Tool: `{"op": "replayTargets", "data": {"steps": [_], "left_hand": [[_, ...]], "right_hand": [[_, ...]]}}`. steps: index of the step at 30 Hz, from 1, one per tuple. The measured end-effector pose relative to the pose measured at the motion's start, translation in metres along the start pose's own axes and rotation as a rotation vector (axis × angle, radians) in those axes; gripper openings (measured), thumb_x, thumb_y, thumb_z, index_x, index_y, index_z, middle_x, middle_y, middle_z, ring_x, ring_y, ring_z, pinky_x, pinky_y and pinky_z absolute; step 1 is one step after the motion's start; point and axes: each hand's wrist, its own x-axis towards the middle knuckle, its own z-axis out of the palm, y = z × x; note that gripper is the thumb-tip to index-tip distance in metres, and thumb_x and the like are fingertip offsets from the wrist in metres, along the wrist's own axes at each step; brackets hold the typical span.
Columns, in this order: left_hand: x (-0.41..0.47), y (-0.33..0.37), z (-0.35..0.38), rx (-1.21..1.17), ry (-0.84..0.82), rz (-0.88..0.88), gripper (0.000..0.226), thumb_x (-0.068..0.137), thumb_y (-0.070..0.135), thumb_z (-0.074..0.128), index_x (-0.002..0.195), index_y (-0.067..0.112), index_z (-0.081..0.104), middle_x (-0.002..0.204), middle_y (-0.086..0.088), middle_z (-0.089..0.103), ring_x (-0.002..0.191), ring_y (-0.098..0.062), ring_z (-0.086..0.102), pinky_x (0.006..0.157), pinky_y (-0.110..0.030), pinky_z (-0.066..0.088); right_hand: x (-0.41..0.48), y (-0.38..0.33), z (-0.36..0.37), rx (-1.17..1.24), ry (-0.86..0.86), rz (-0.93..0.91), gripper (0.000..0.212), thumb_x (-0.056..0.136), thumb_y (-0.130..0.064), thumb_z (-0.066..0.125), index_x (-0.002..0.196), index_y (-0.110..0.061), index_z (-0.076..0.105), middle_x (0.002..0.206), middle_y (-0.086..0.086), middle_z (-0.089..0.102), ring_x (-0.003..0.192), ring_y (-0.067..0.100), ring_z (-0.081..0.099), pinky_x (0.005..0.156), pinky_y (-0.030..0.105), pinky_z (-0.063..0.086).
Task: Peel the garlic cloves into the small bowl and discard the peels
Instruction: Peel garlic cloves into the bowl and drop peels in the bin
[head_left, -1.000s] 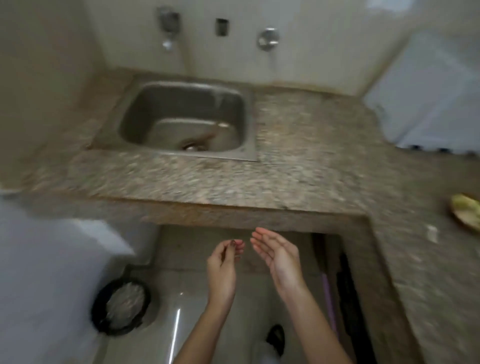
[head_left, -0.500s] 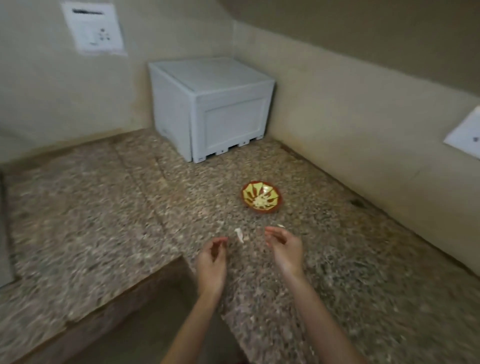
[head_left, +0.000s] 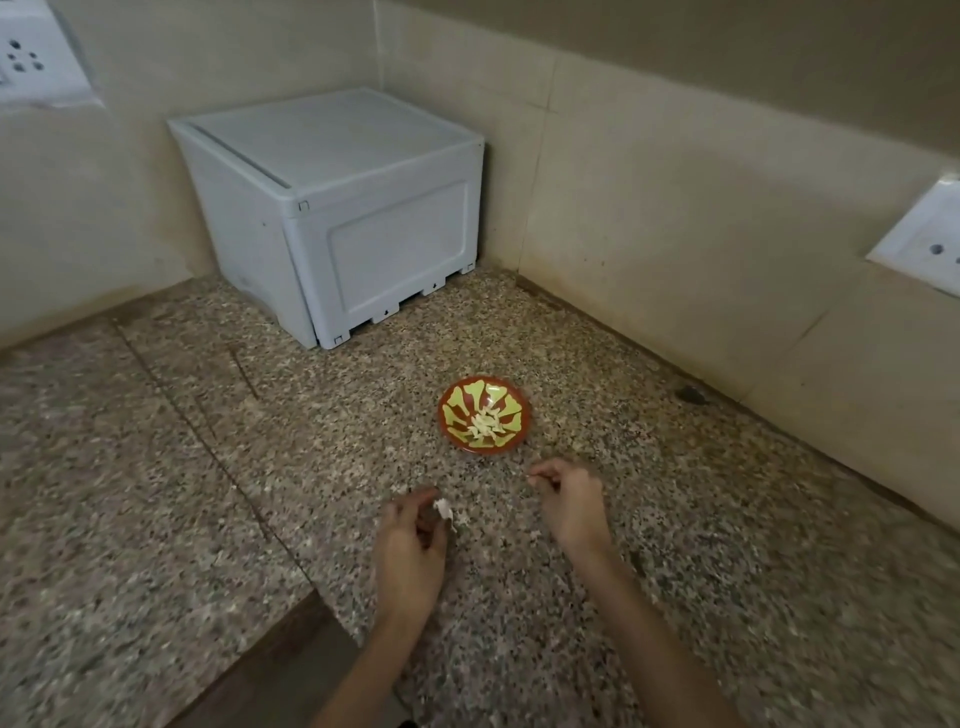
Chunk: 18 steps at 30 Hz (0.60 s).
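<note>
**Stock on the tabletop, back corner to front edge**

We list one speckled stone tabletop (head_left: 156, 467), running into a back corner where two tiled walls meet.

Item 1. Small bowl (head_left: 456, 401): red with a yellow-green pattern. It stands upright on the tabletop, nearer the right-hand wall edge than the front edge, and well apart from the back corner. We see a little heap of peeled garlic cloves (head_left: 487, 423) in its middle.

Item 2. Left grip (head_left: 413, 540): the person's left hand, low over the tabletop, between the bowl and the front edge. Its fingers are curled in and it pinches a pale piece (head_left: 443, 510) at the fingertips. We cannot tell whether that piece is clove or peel.

Item 3. Right grip (head_left: 570, 501): the person's right hand, near the bowl on its front side and apart from it. Its fingers are curled with the thumb against the forefinger. We cannot tell whether anything lies between them.

Item 4. Pale scraps (head_left: 399, 489): a few small bits lying on the tabletop by the left grip.

Item 5. White box (head_left: 363, 249): plastic and closed, set in the back corner, just beside both walls.

Item 6. Wall sockets: one (head_left: 31, 57) above the left-hand edge and one (head_left: 927, 244) above the right-hand edge.
</note>
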Motion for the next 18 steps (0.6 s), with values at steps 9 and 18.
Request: {"op": "replayTargets", "data": {"steps": [9, 18], "left_hand": [[0.011, -0.002, -0.002, -0.032, -0.022, 0.079, 0.028, 0.084, 0.004, 0.07, 0.107, 0.02, 0.069, 0.105, 0.003, 0.054, 0.085, -0.01, 0.059, 0.082, -0.022, 0.05], [0.018, -0.005, -0.013, -0.177, -0.022, 0.05, 0.028, 0.083, -0.001, 0.069, 0.09, 0.026, 0.07, 0.091, 0.012, 0.068, 0.084, 0.003, 0.064, 0.075, -0.007, 0.047]], "right_hand": [[0.052, -0.066, -0.003, -0.085, 0.013, -0.186, 0.018, 0.091, -0.012, 0.067, 0.108, -0.012, 0.073, 0.121, 0.007, 0.065, 0.104, 0.018, 0.065, 0.092, 0.016, 0.048], [0.045, -0.065, 0.013, -0.154, 0.041, -0.244, 0.02, 0.094, -0.016, 0.064, 0.112, -0.016, 0.073, 0.118, 0.002, 0.07, 0.114, 0.019, 0.06, 0.102, 0.034, 0.05]]}}
